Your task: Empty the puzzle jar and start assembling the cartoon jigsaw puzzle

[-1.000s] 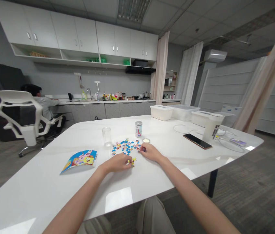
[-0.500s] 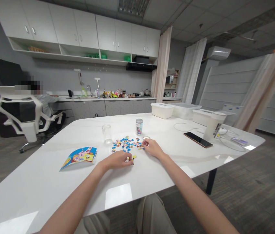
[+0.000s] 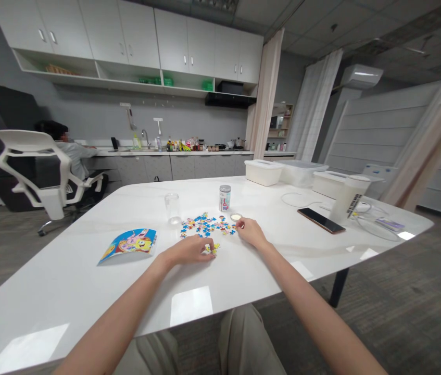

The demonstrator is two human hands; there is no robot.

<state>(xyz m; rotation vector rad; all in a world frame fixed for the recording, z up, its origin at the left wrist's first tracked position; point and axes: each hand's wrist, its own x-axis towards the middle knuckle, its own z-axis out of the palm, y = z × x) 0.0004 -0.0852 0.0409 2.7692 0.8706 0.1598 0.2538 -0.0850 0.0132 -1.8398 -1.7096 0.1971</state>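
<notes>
Across the tabletop [image 3: 239,281], puzzle pieces [image 3: 205,224] looked light, stiff, best edge-pinched; left grip [image 3: 192,249] stood apart, right grip [image 3: 252,233] I couldn't tell.

Small jigsaw pieces [image 3: 204,225], mostly bright blue with touches of pink, yellow, red and white, lie loose in a broad, uneven patch on the glossy white bench [image 3: 239,276], crowded at its middle and thinner toward its right end, their coloured faces showing. Just nearer the bench's front edge, apart from that patch, a small yellow cluster [image 3: 216,248] with darker specks lies low on the surface, partly covered along its left side. Whether its pieces interlock is too small to tell.
</notes>
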